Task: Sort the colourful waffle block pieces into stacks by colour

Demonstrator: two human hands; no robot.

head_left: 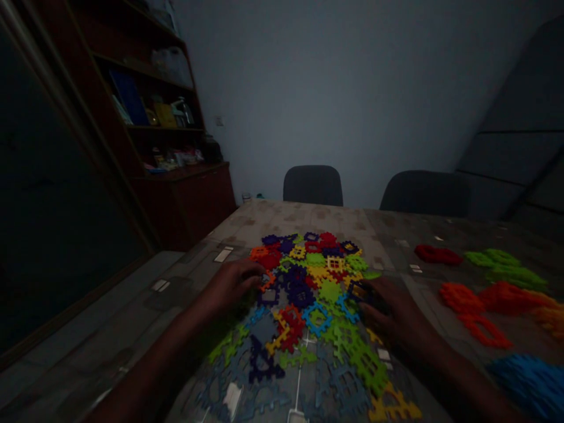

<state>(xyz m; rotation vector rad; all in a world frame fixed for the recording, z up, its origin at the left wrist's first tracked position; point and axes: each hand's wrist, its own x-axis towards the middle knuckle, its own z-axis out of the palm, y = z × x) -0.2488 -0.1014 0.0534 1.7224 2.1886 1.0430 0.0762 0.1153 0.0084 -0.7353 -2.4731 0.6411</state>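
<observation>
A pile of flat interlocking plastic pieces (pixel 308 282) in purple, red, yellow, green, blue and orange lies spread on the table (pixel 185 276) before me. My left hand (pixel 233 282) rests at the pile's left edge, its fingers curled on an orange piece (pixel 265 281). At the pile's right edge, my right hand (pixel 392 311) has its fingers bent over a dark piece (pixel 359 291). The room is dim and the fingertips are hard to make out.
Sorted heaps sit at the right: red pieces (pixel 436 254), green pieces (pixel 502 264), orange pieces (pixel 484 305), blue pieces (pixel 529 382). Two dark chairs (pixel 312 185) stand behind the table. A wooden shelf unit (pixel 167 135) fills the left wall.
</observation>
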